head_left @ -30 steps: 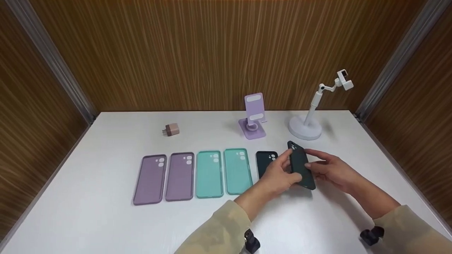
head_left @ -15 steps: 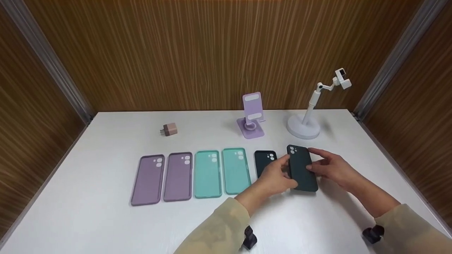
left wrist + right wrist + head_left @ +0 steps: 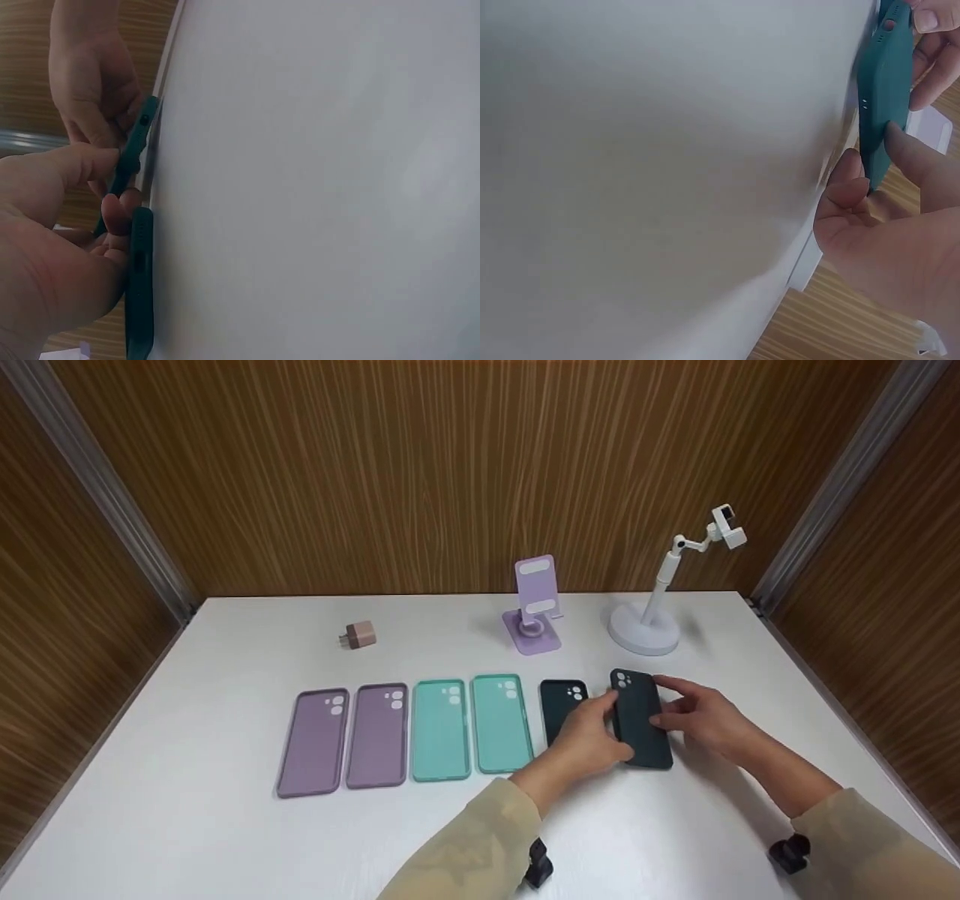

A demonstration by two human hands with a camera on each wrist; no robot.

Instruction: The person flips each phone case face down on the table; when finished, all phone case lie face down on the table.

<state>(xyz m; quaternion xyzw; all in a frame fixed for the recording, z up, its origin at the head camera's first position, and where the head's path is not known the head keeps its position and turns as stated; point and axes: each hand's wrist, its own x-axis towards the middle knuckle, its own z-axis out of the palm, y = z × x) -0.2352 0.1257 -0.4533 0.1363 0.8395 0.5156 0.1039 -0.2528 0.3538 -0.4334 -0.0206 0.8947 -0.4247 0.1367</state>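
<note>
Between both hands is a dark green phone case [image 3: 643,724], its outer back facing up and its camera cutouts at the upper left. My left hand [image 3: 587,741] pinches its left edge, thumb near the lower corner. On the opposite edge, my right hand [image 3: 709,720] grips it with the thumb on the back, as the right wrist view also shows on the case [image 3: 885,97]. The left wrist view has the case [image 3: 133,146] tilted close over the table. Another dark phone case [image 3: 561,709] lies just left, partly hidden by my left hand.
To the left lie two turquoise phone cases [image 3: 441,735] and two purple phone cases [image 3: 313,746] in a row. Behind them are a pink charger plug [image 3: 361,634], a purple phone stand [image 3: 538,589] and a white stand with a jointed arm [image 3: 649,626]. Wood-grain panels [image 3: 450,472] enclose the white table.
The held dark green case has turned from a steep tilt to nearly flat and come down toward the table, mostly in the first half second. Both hands stay on its edges.
</note>
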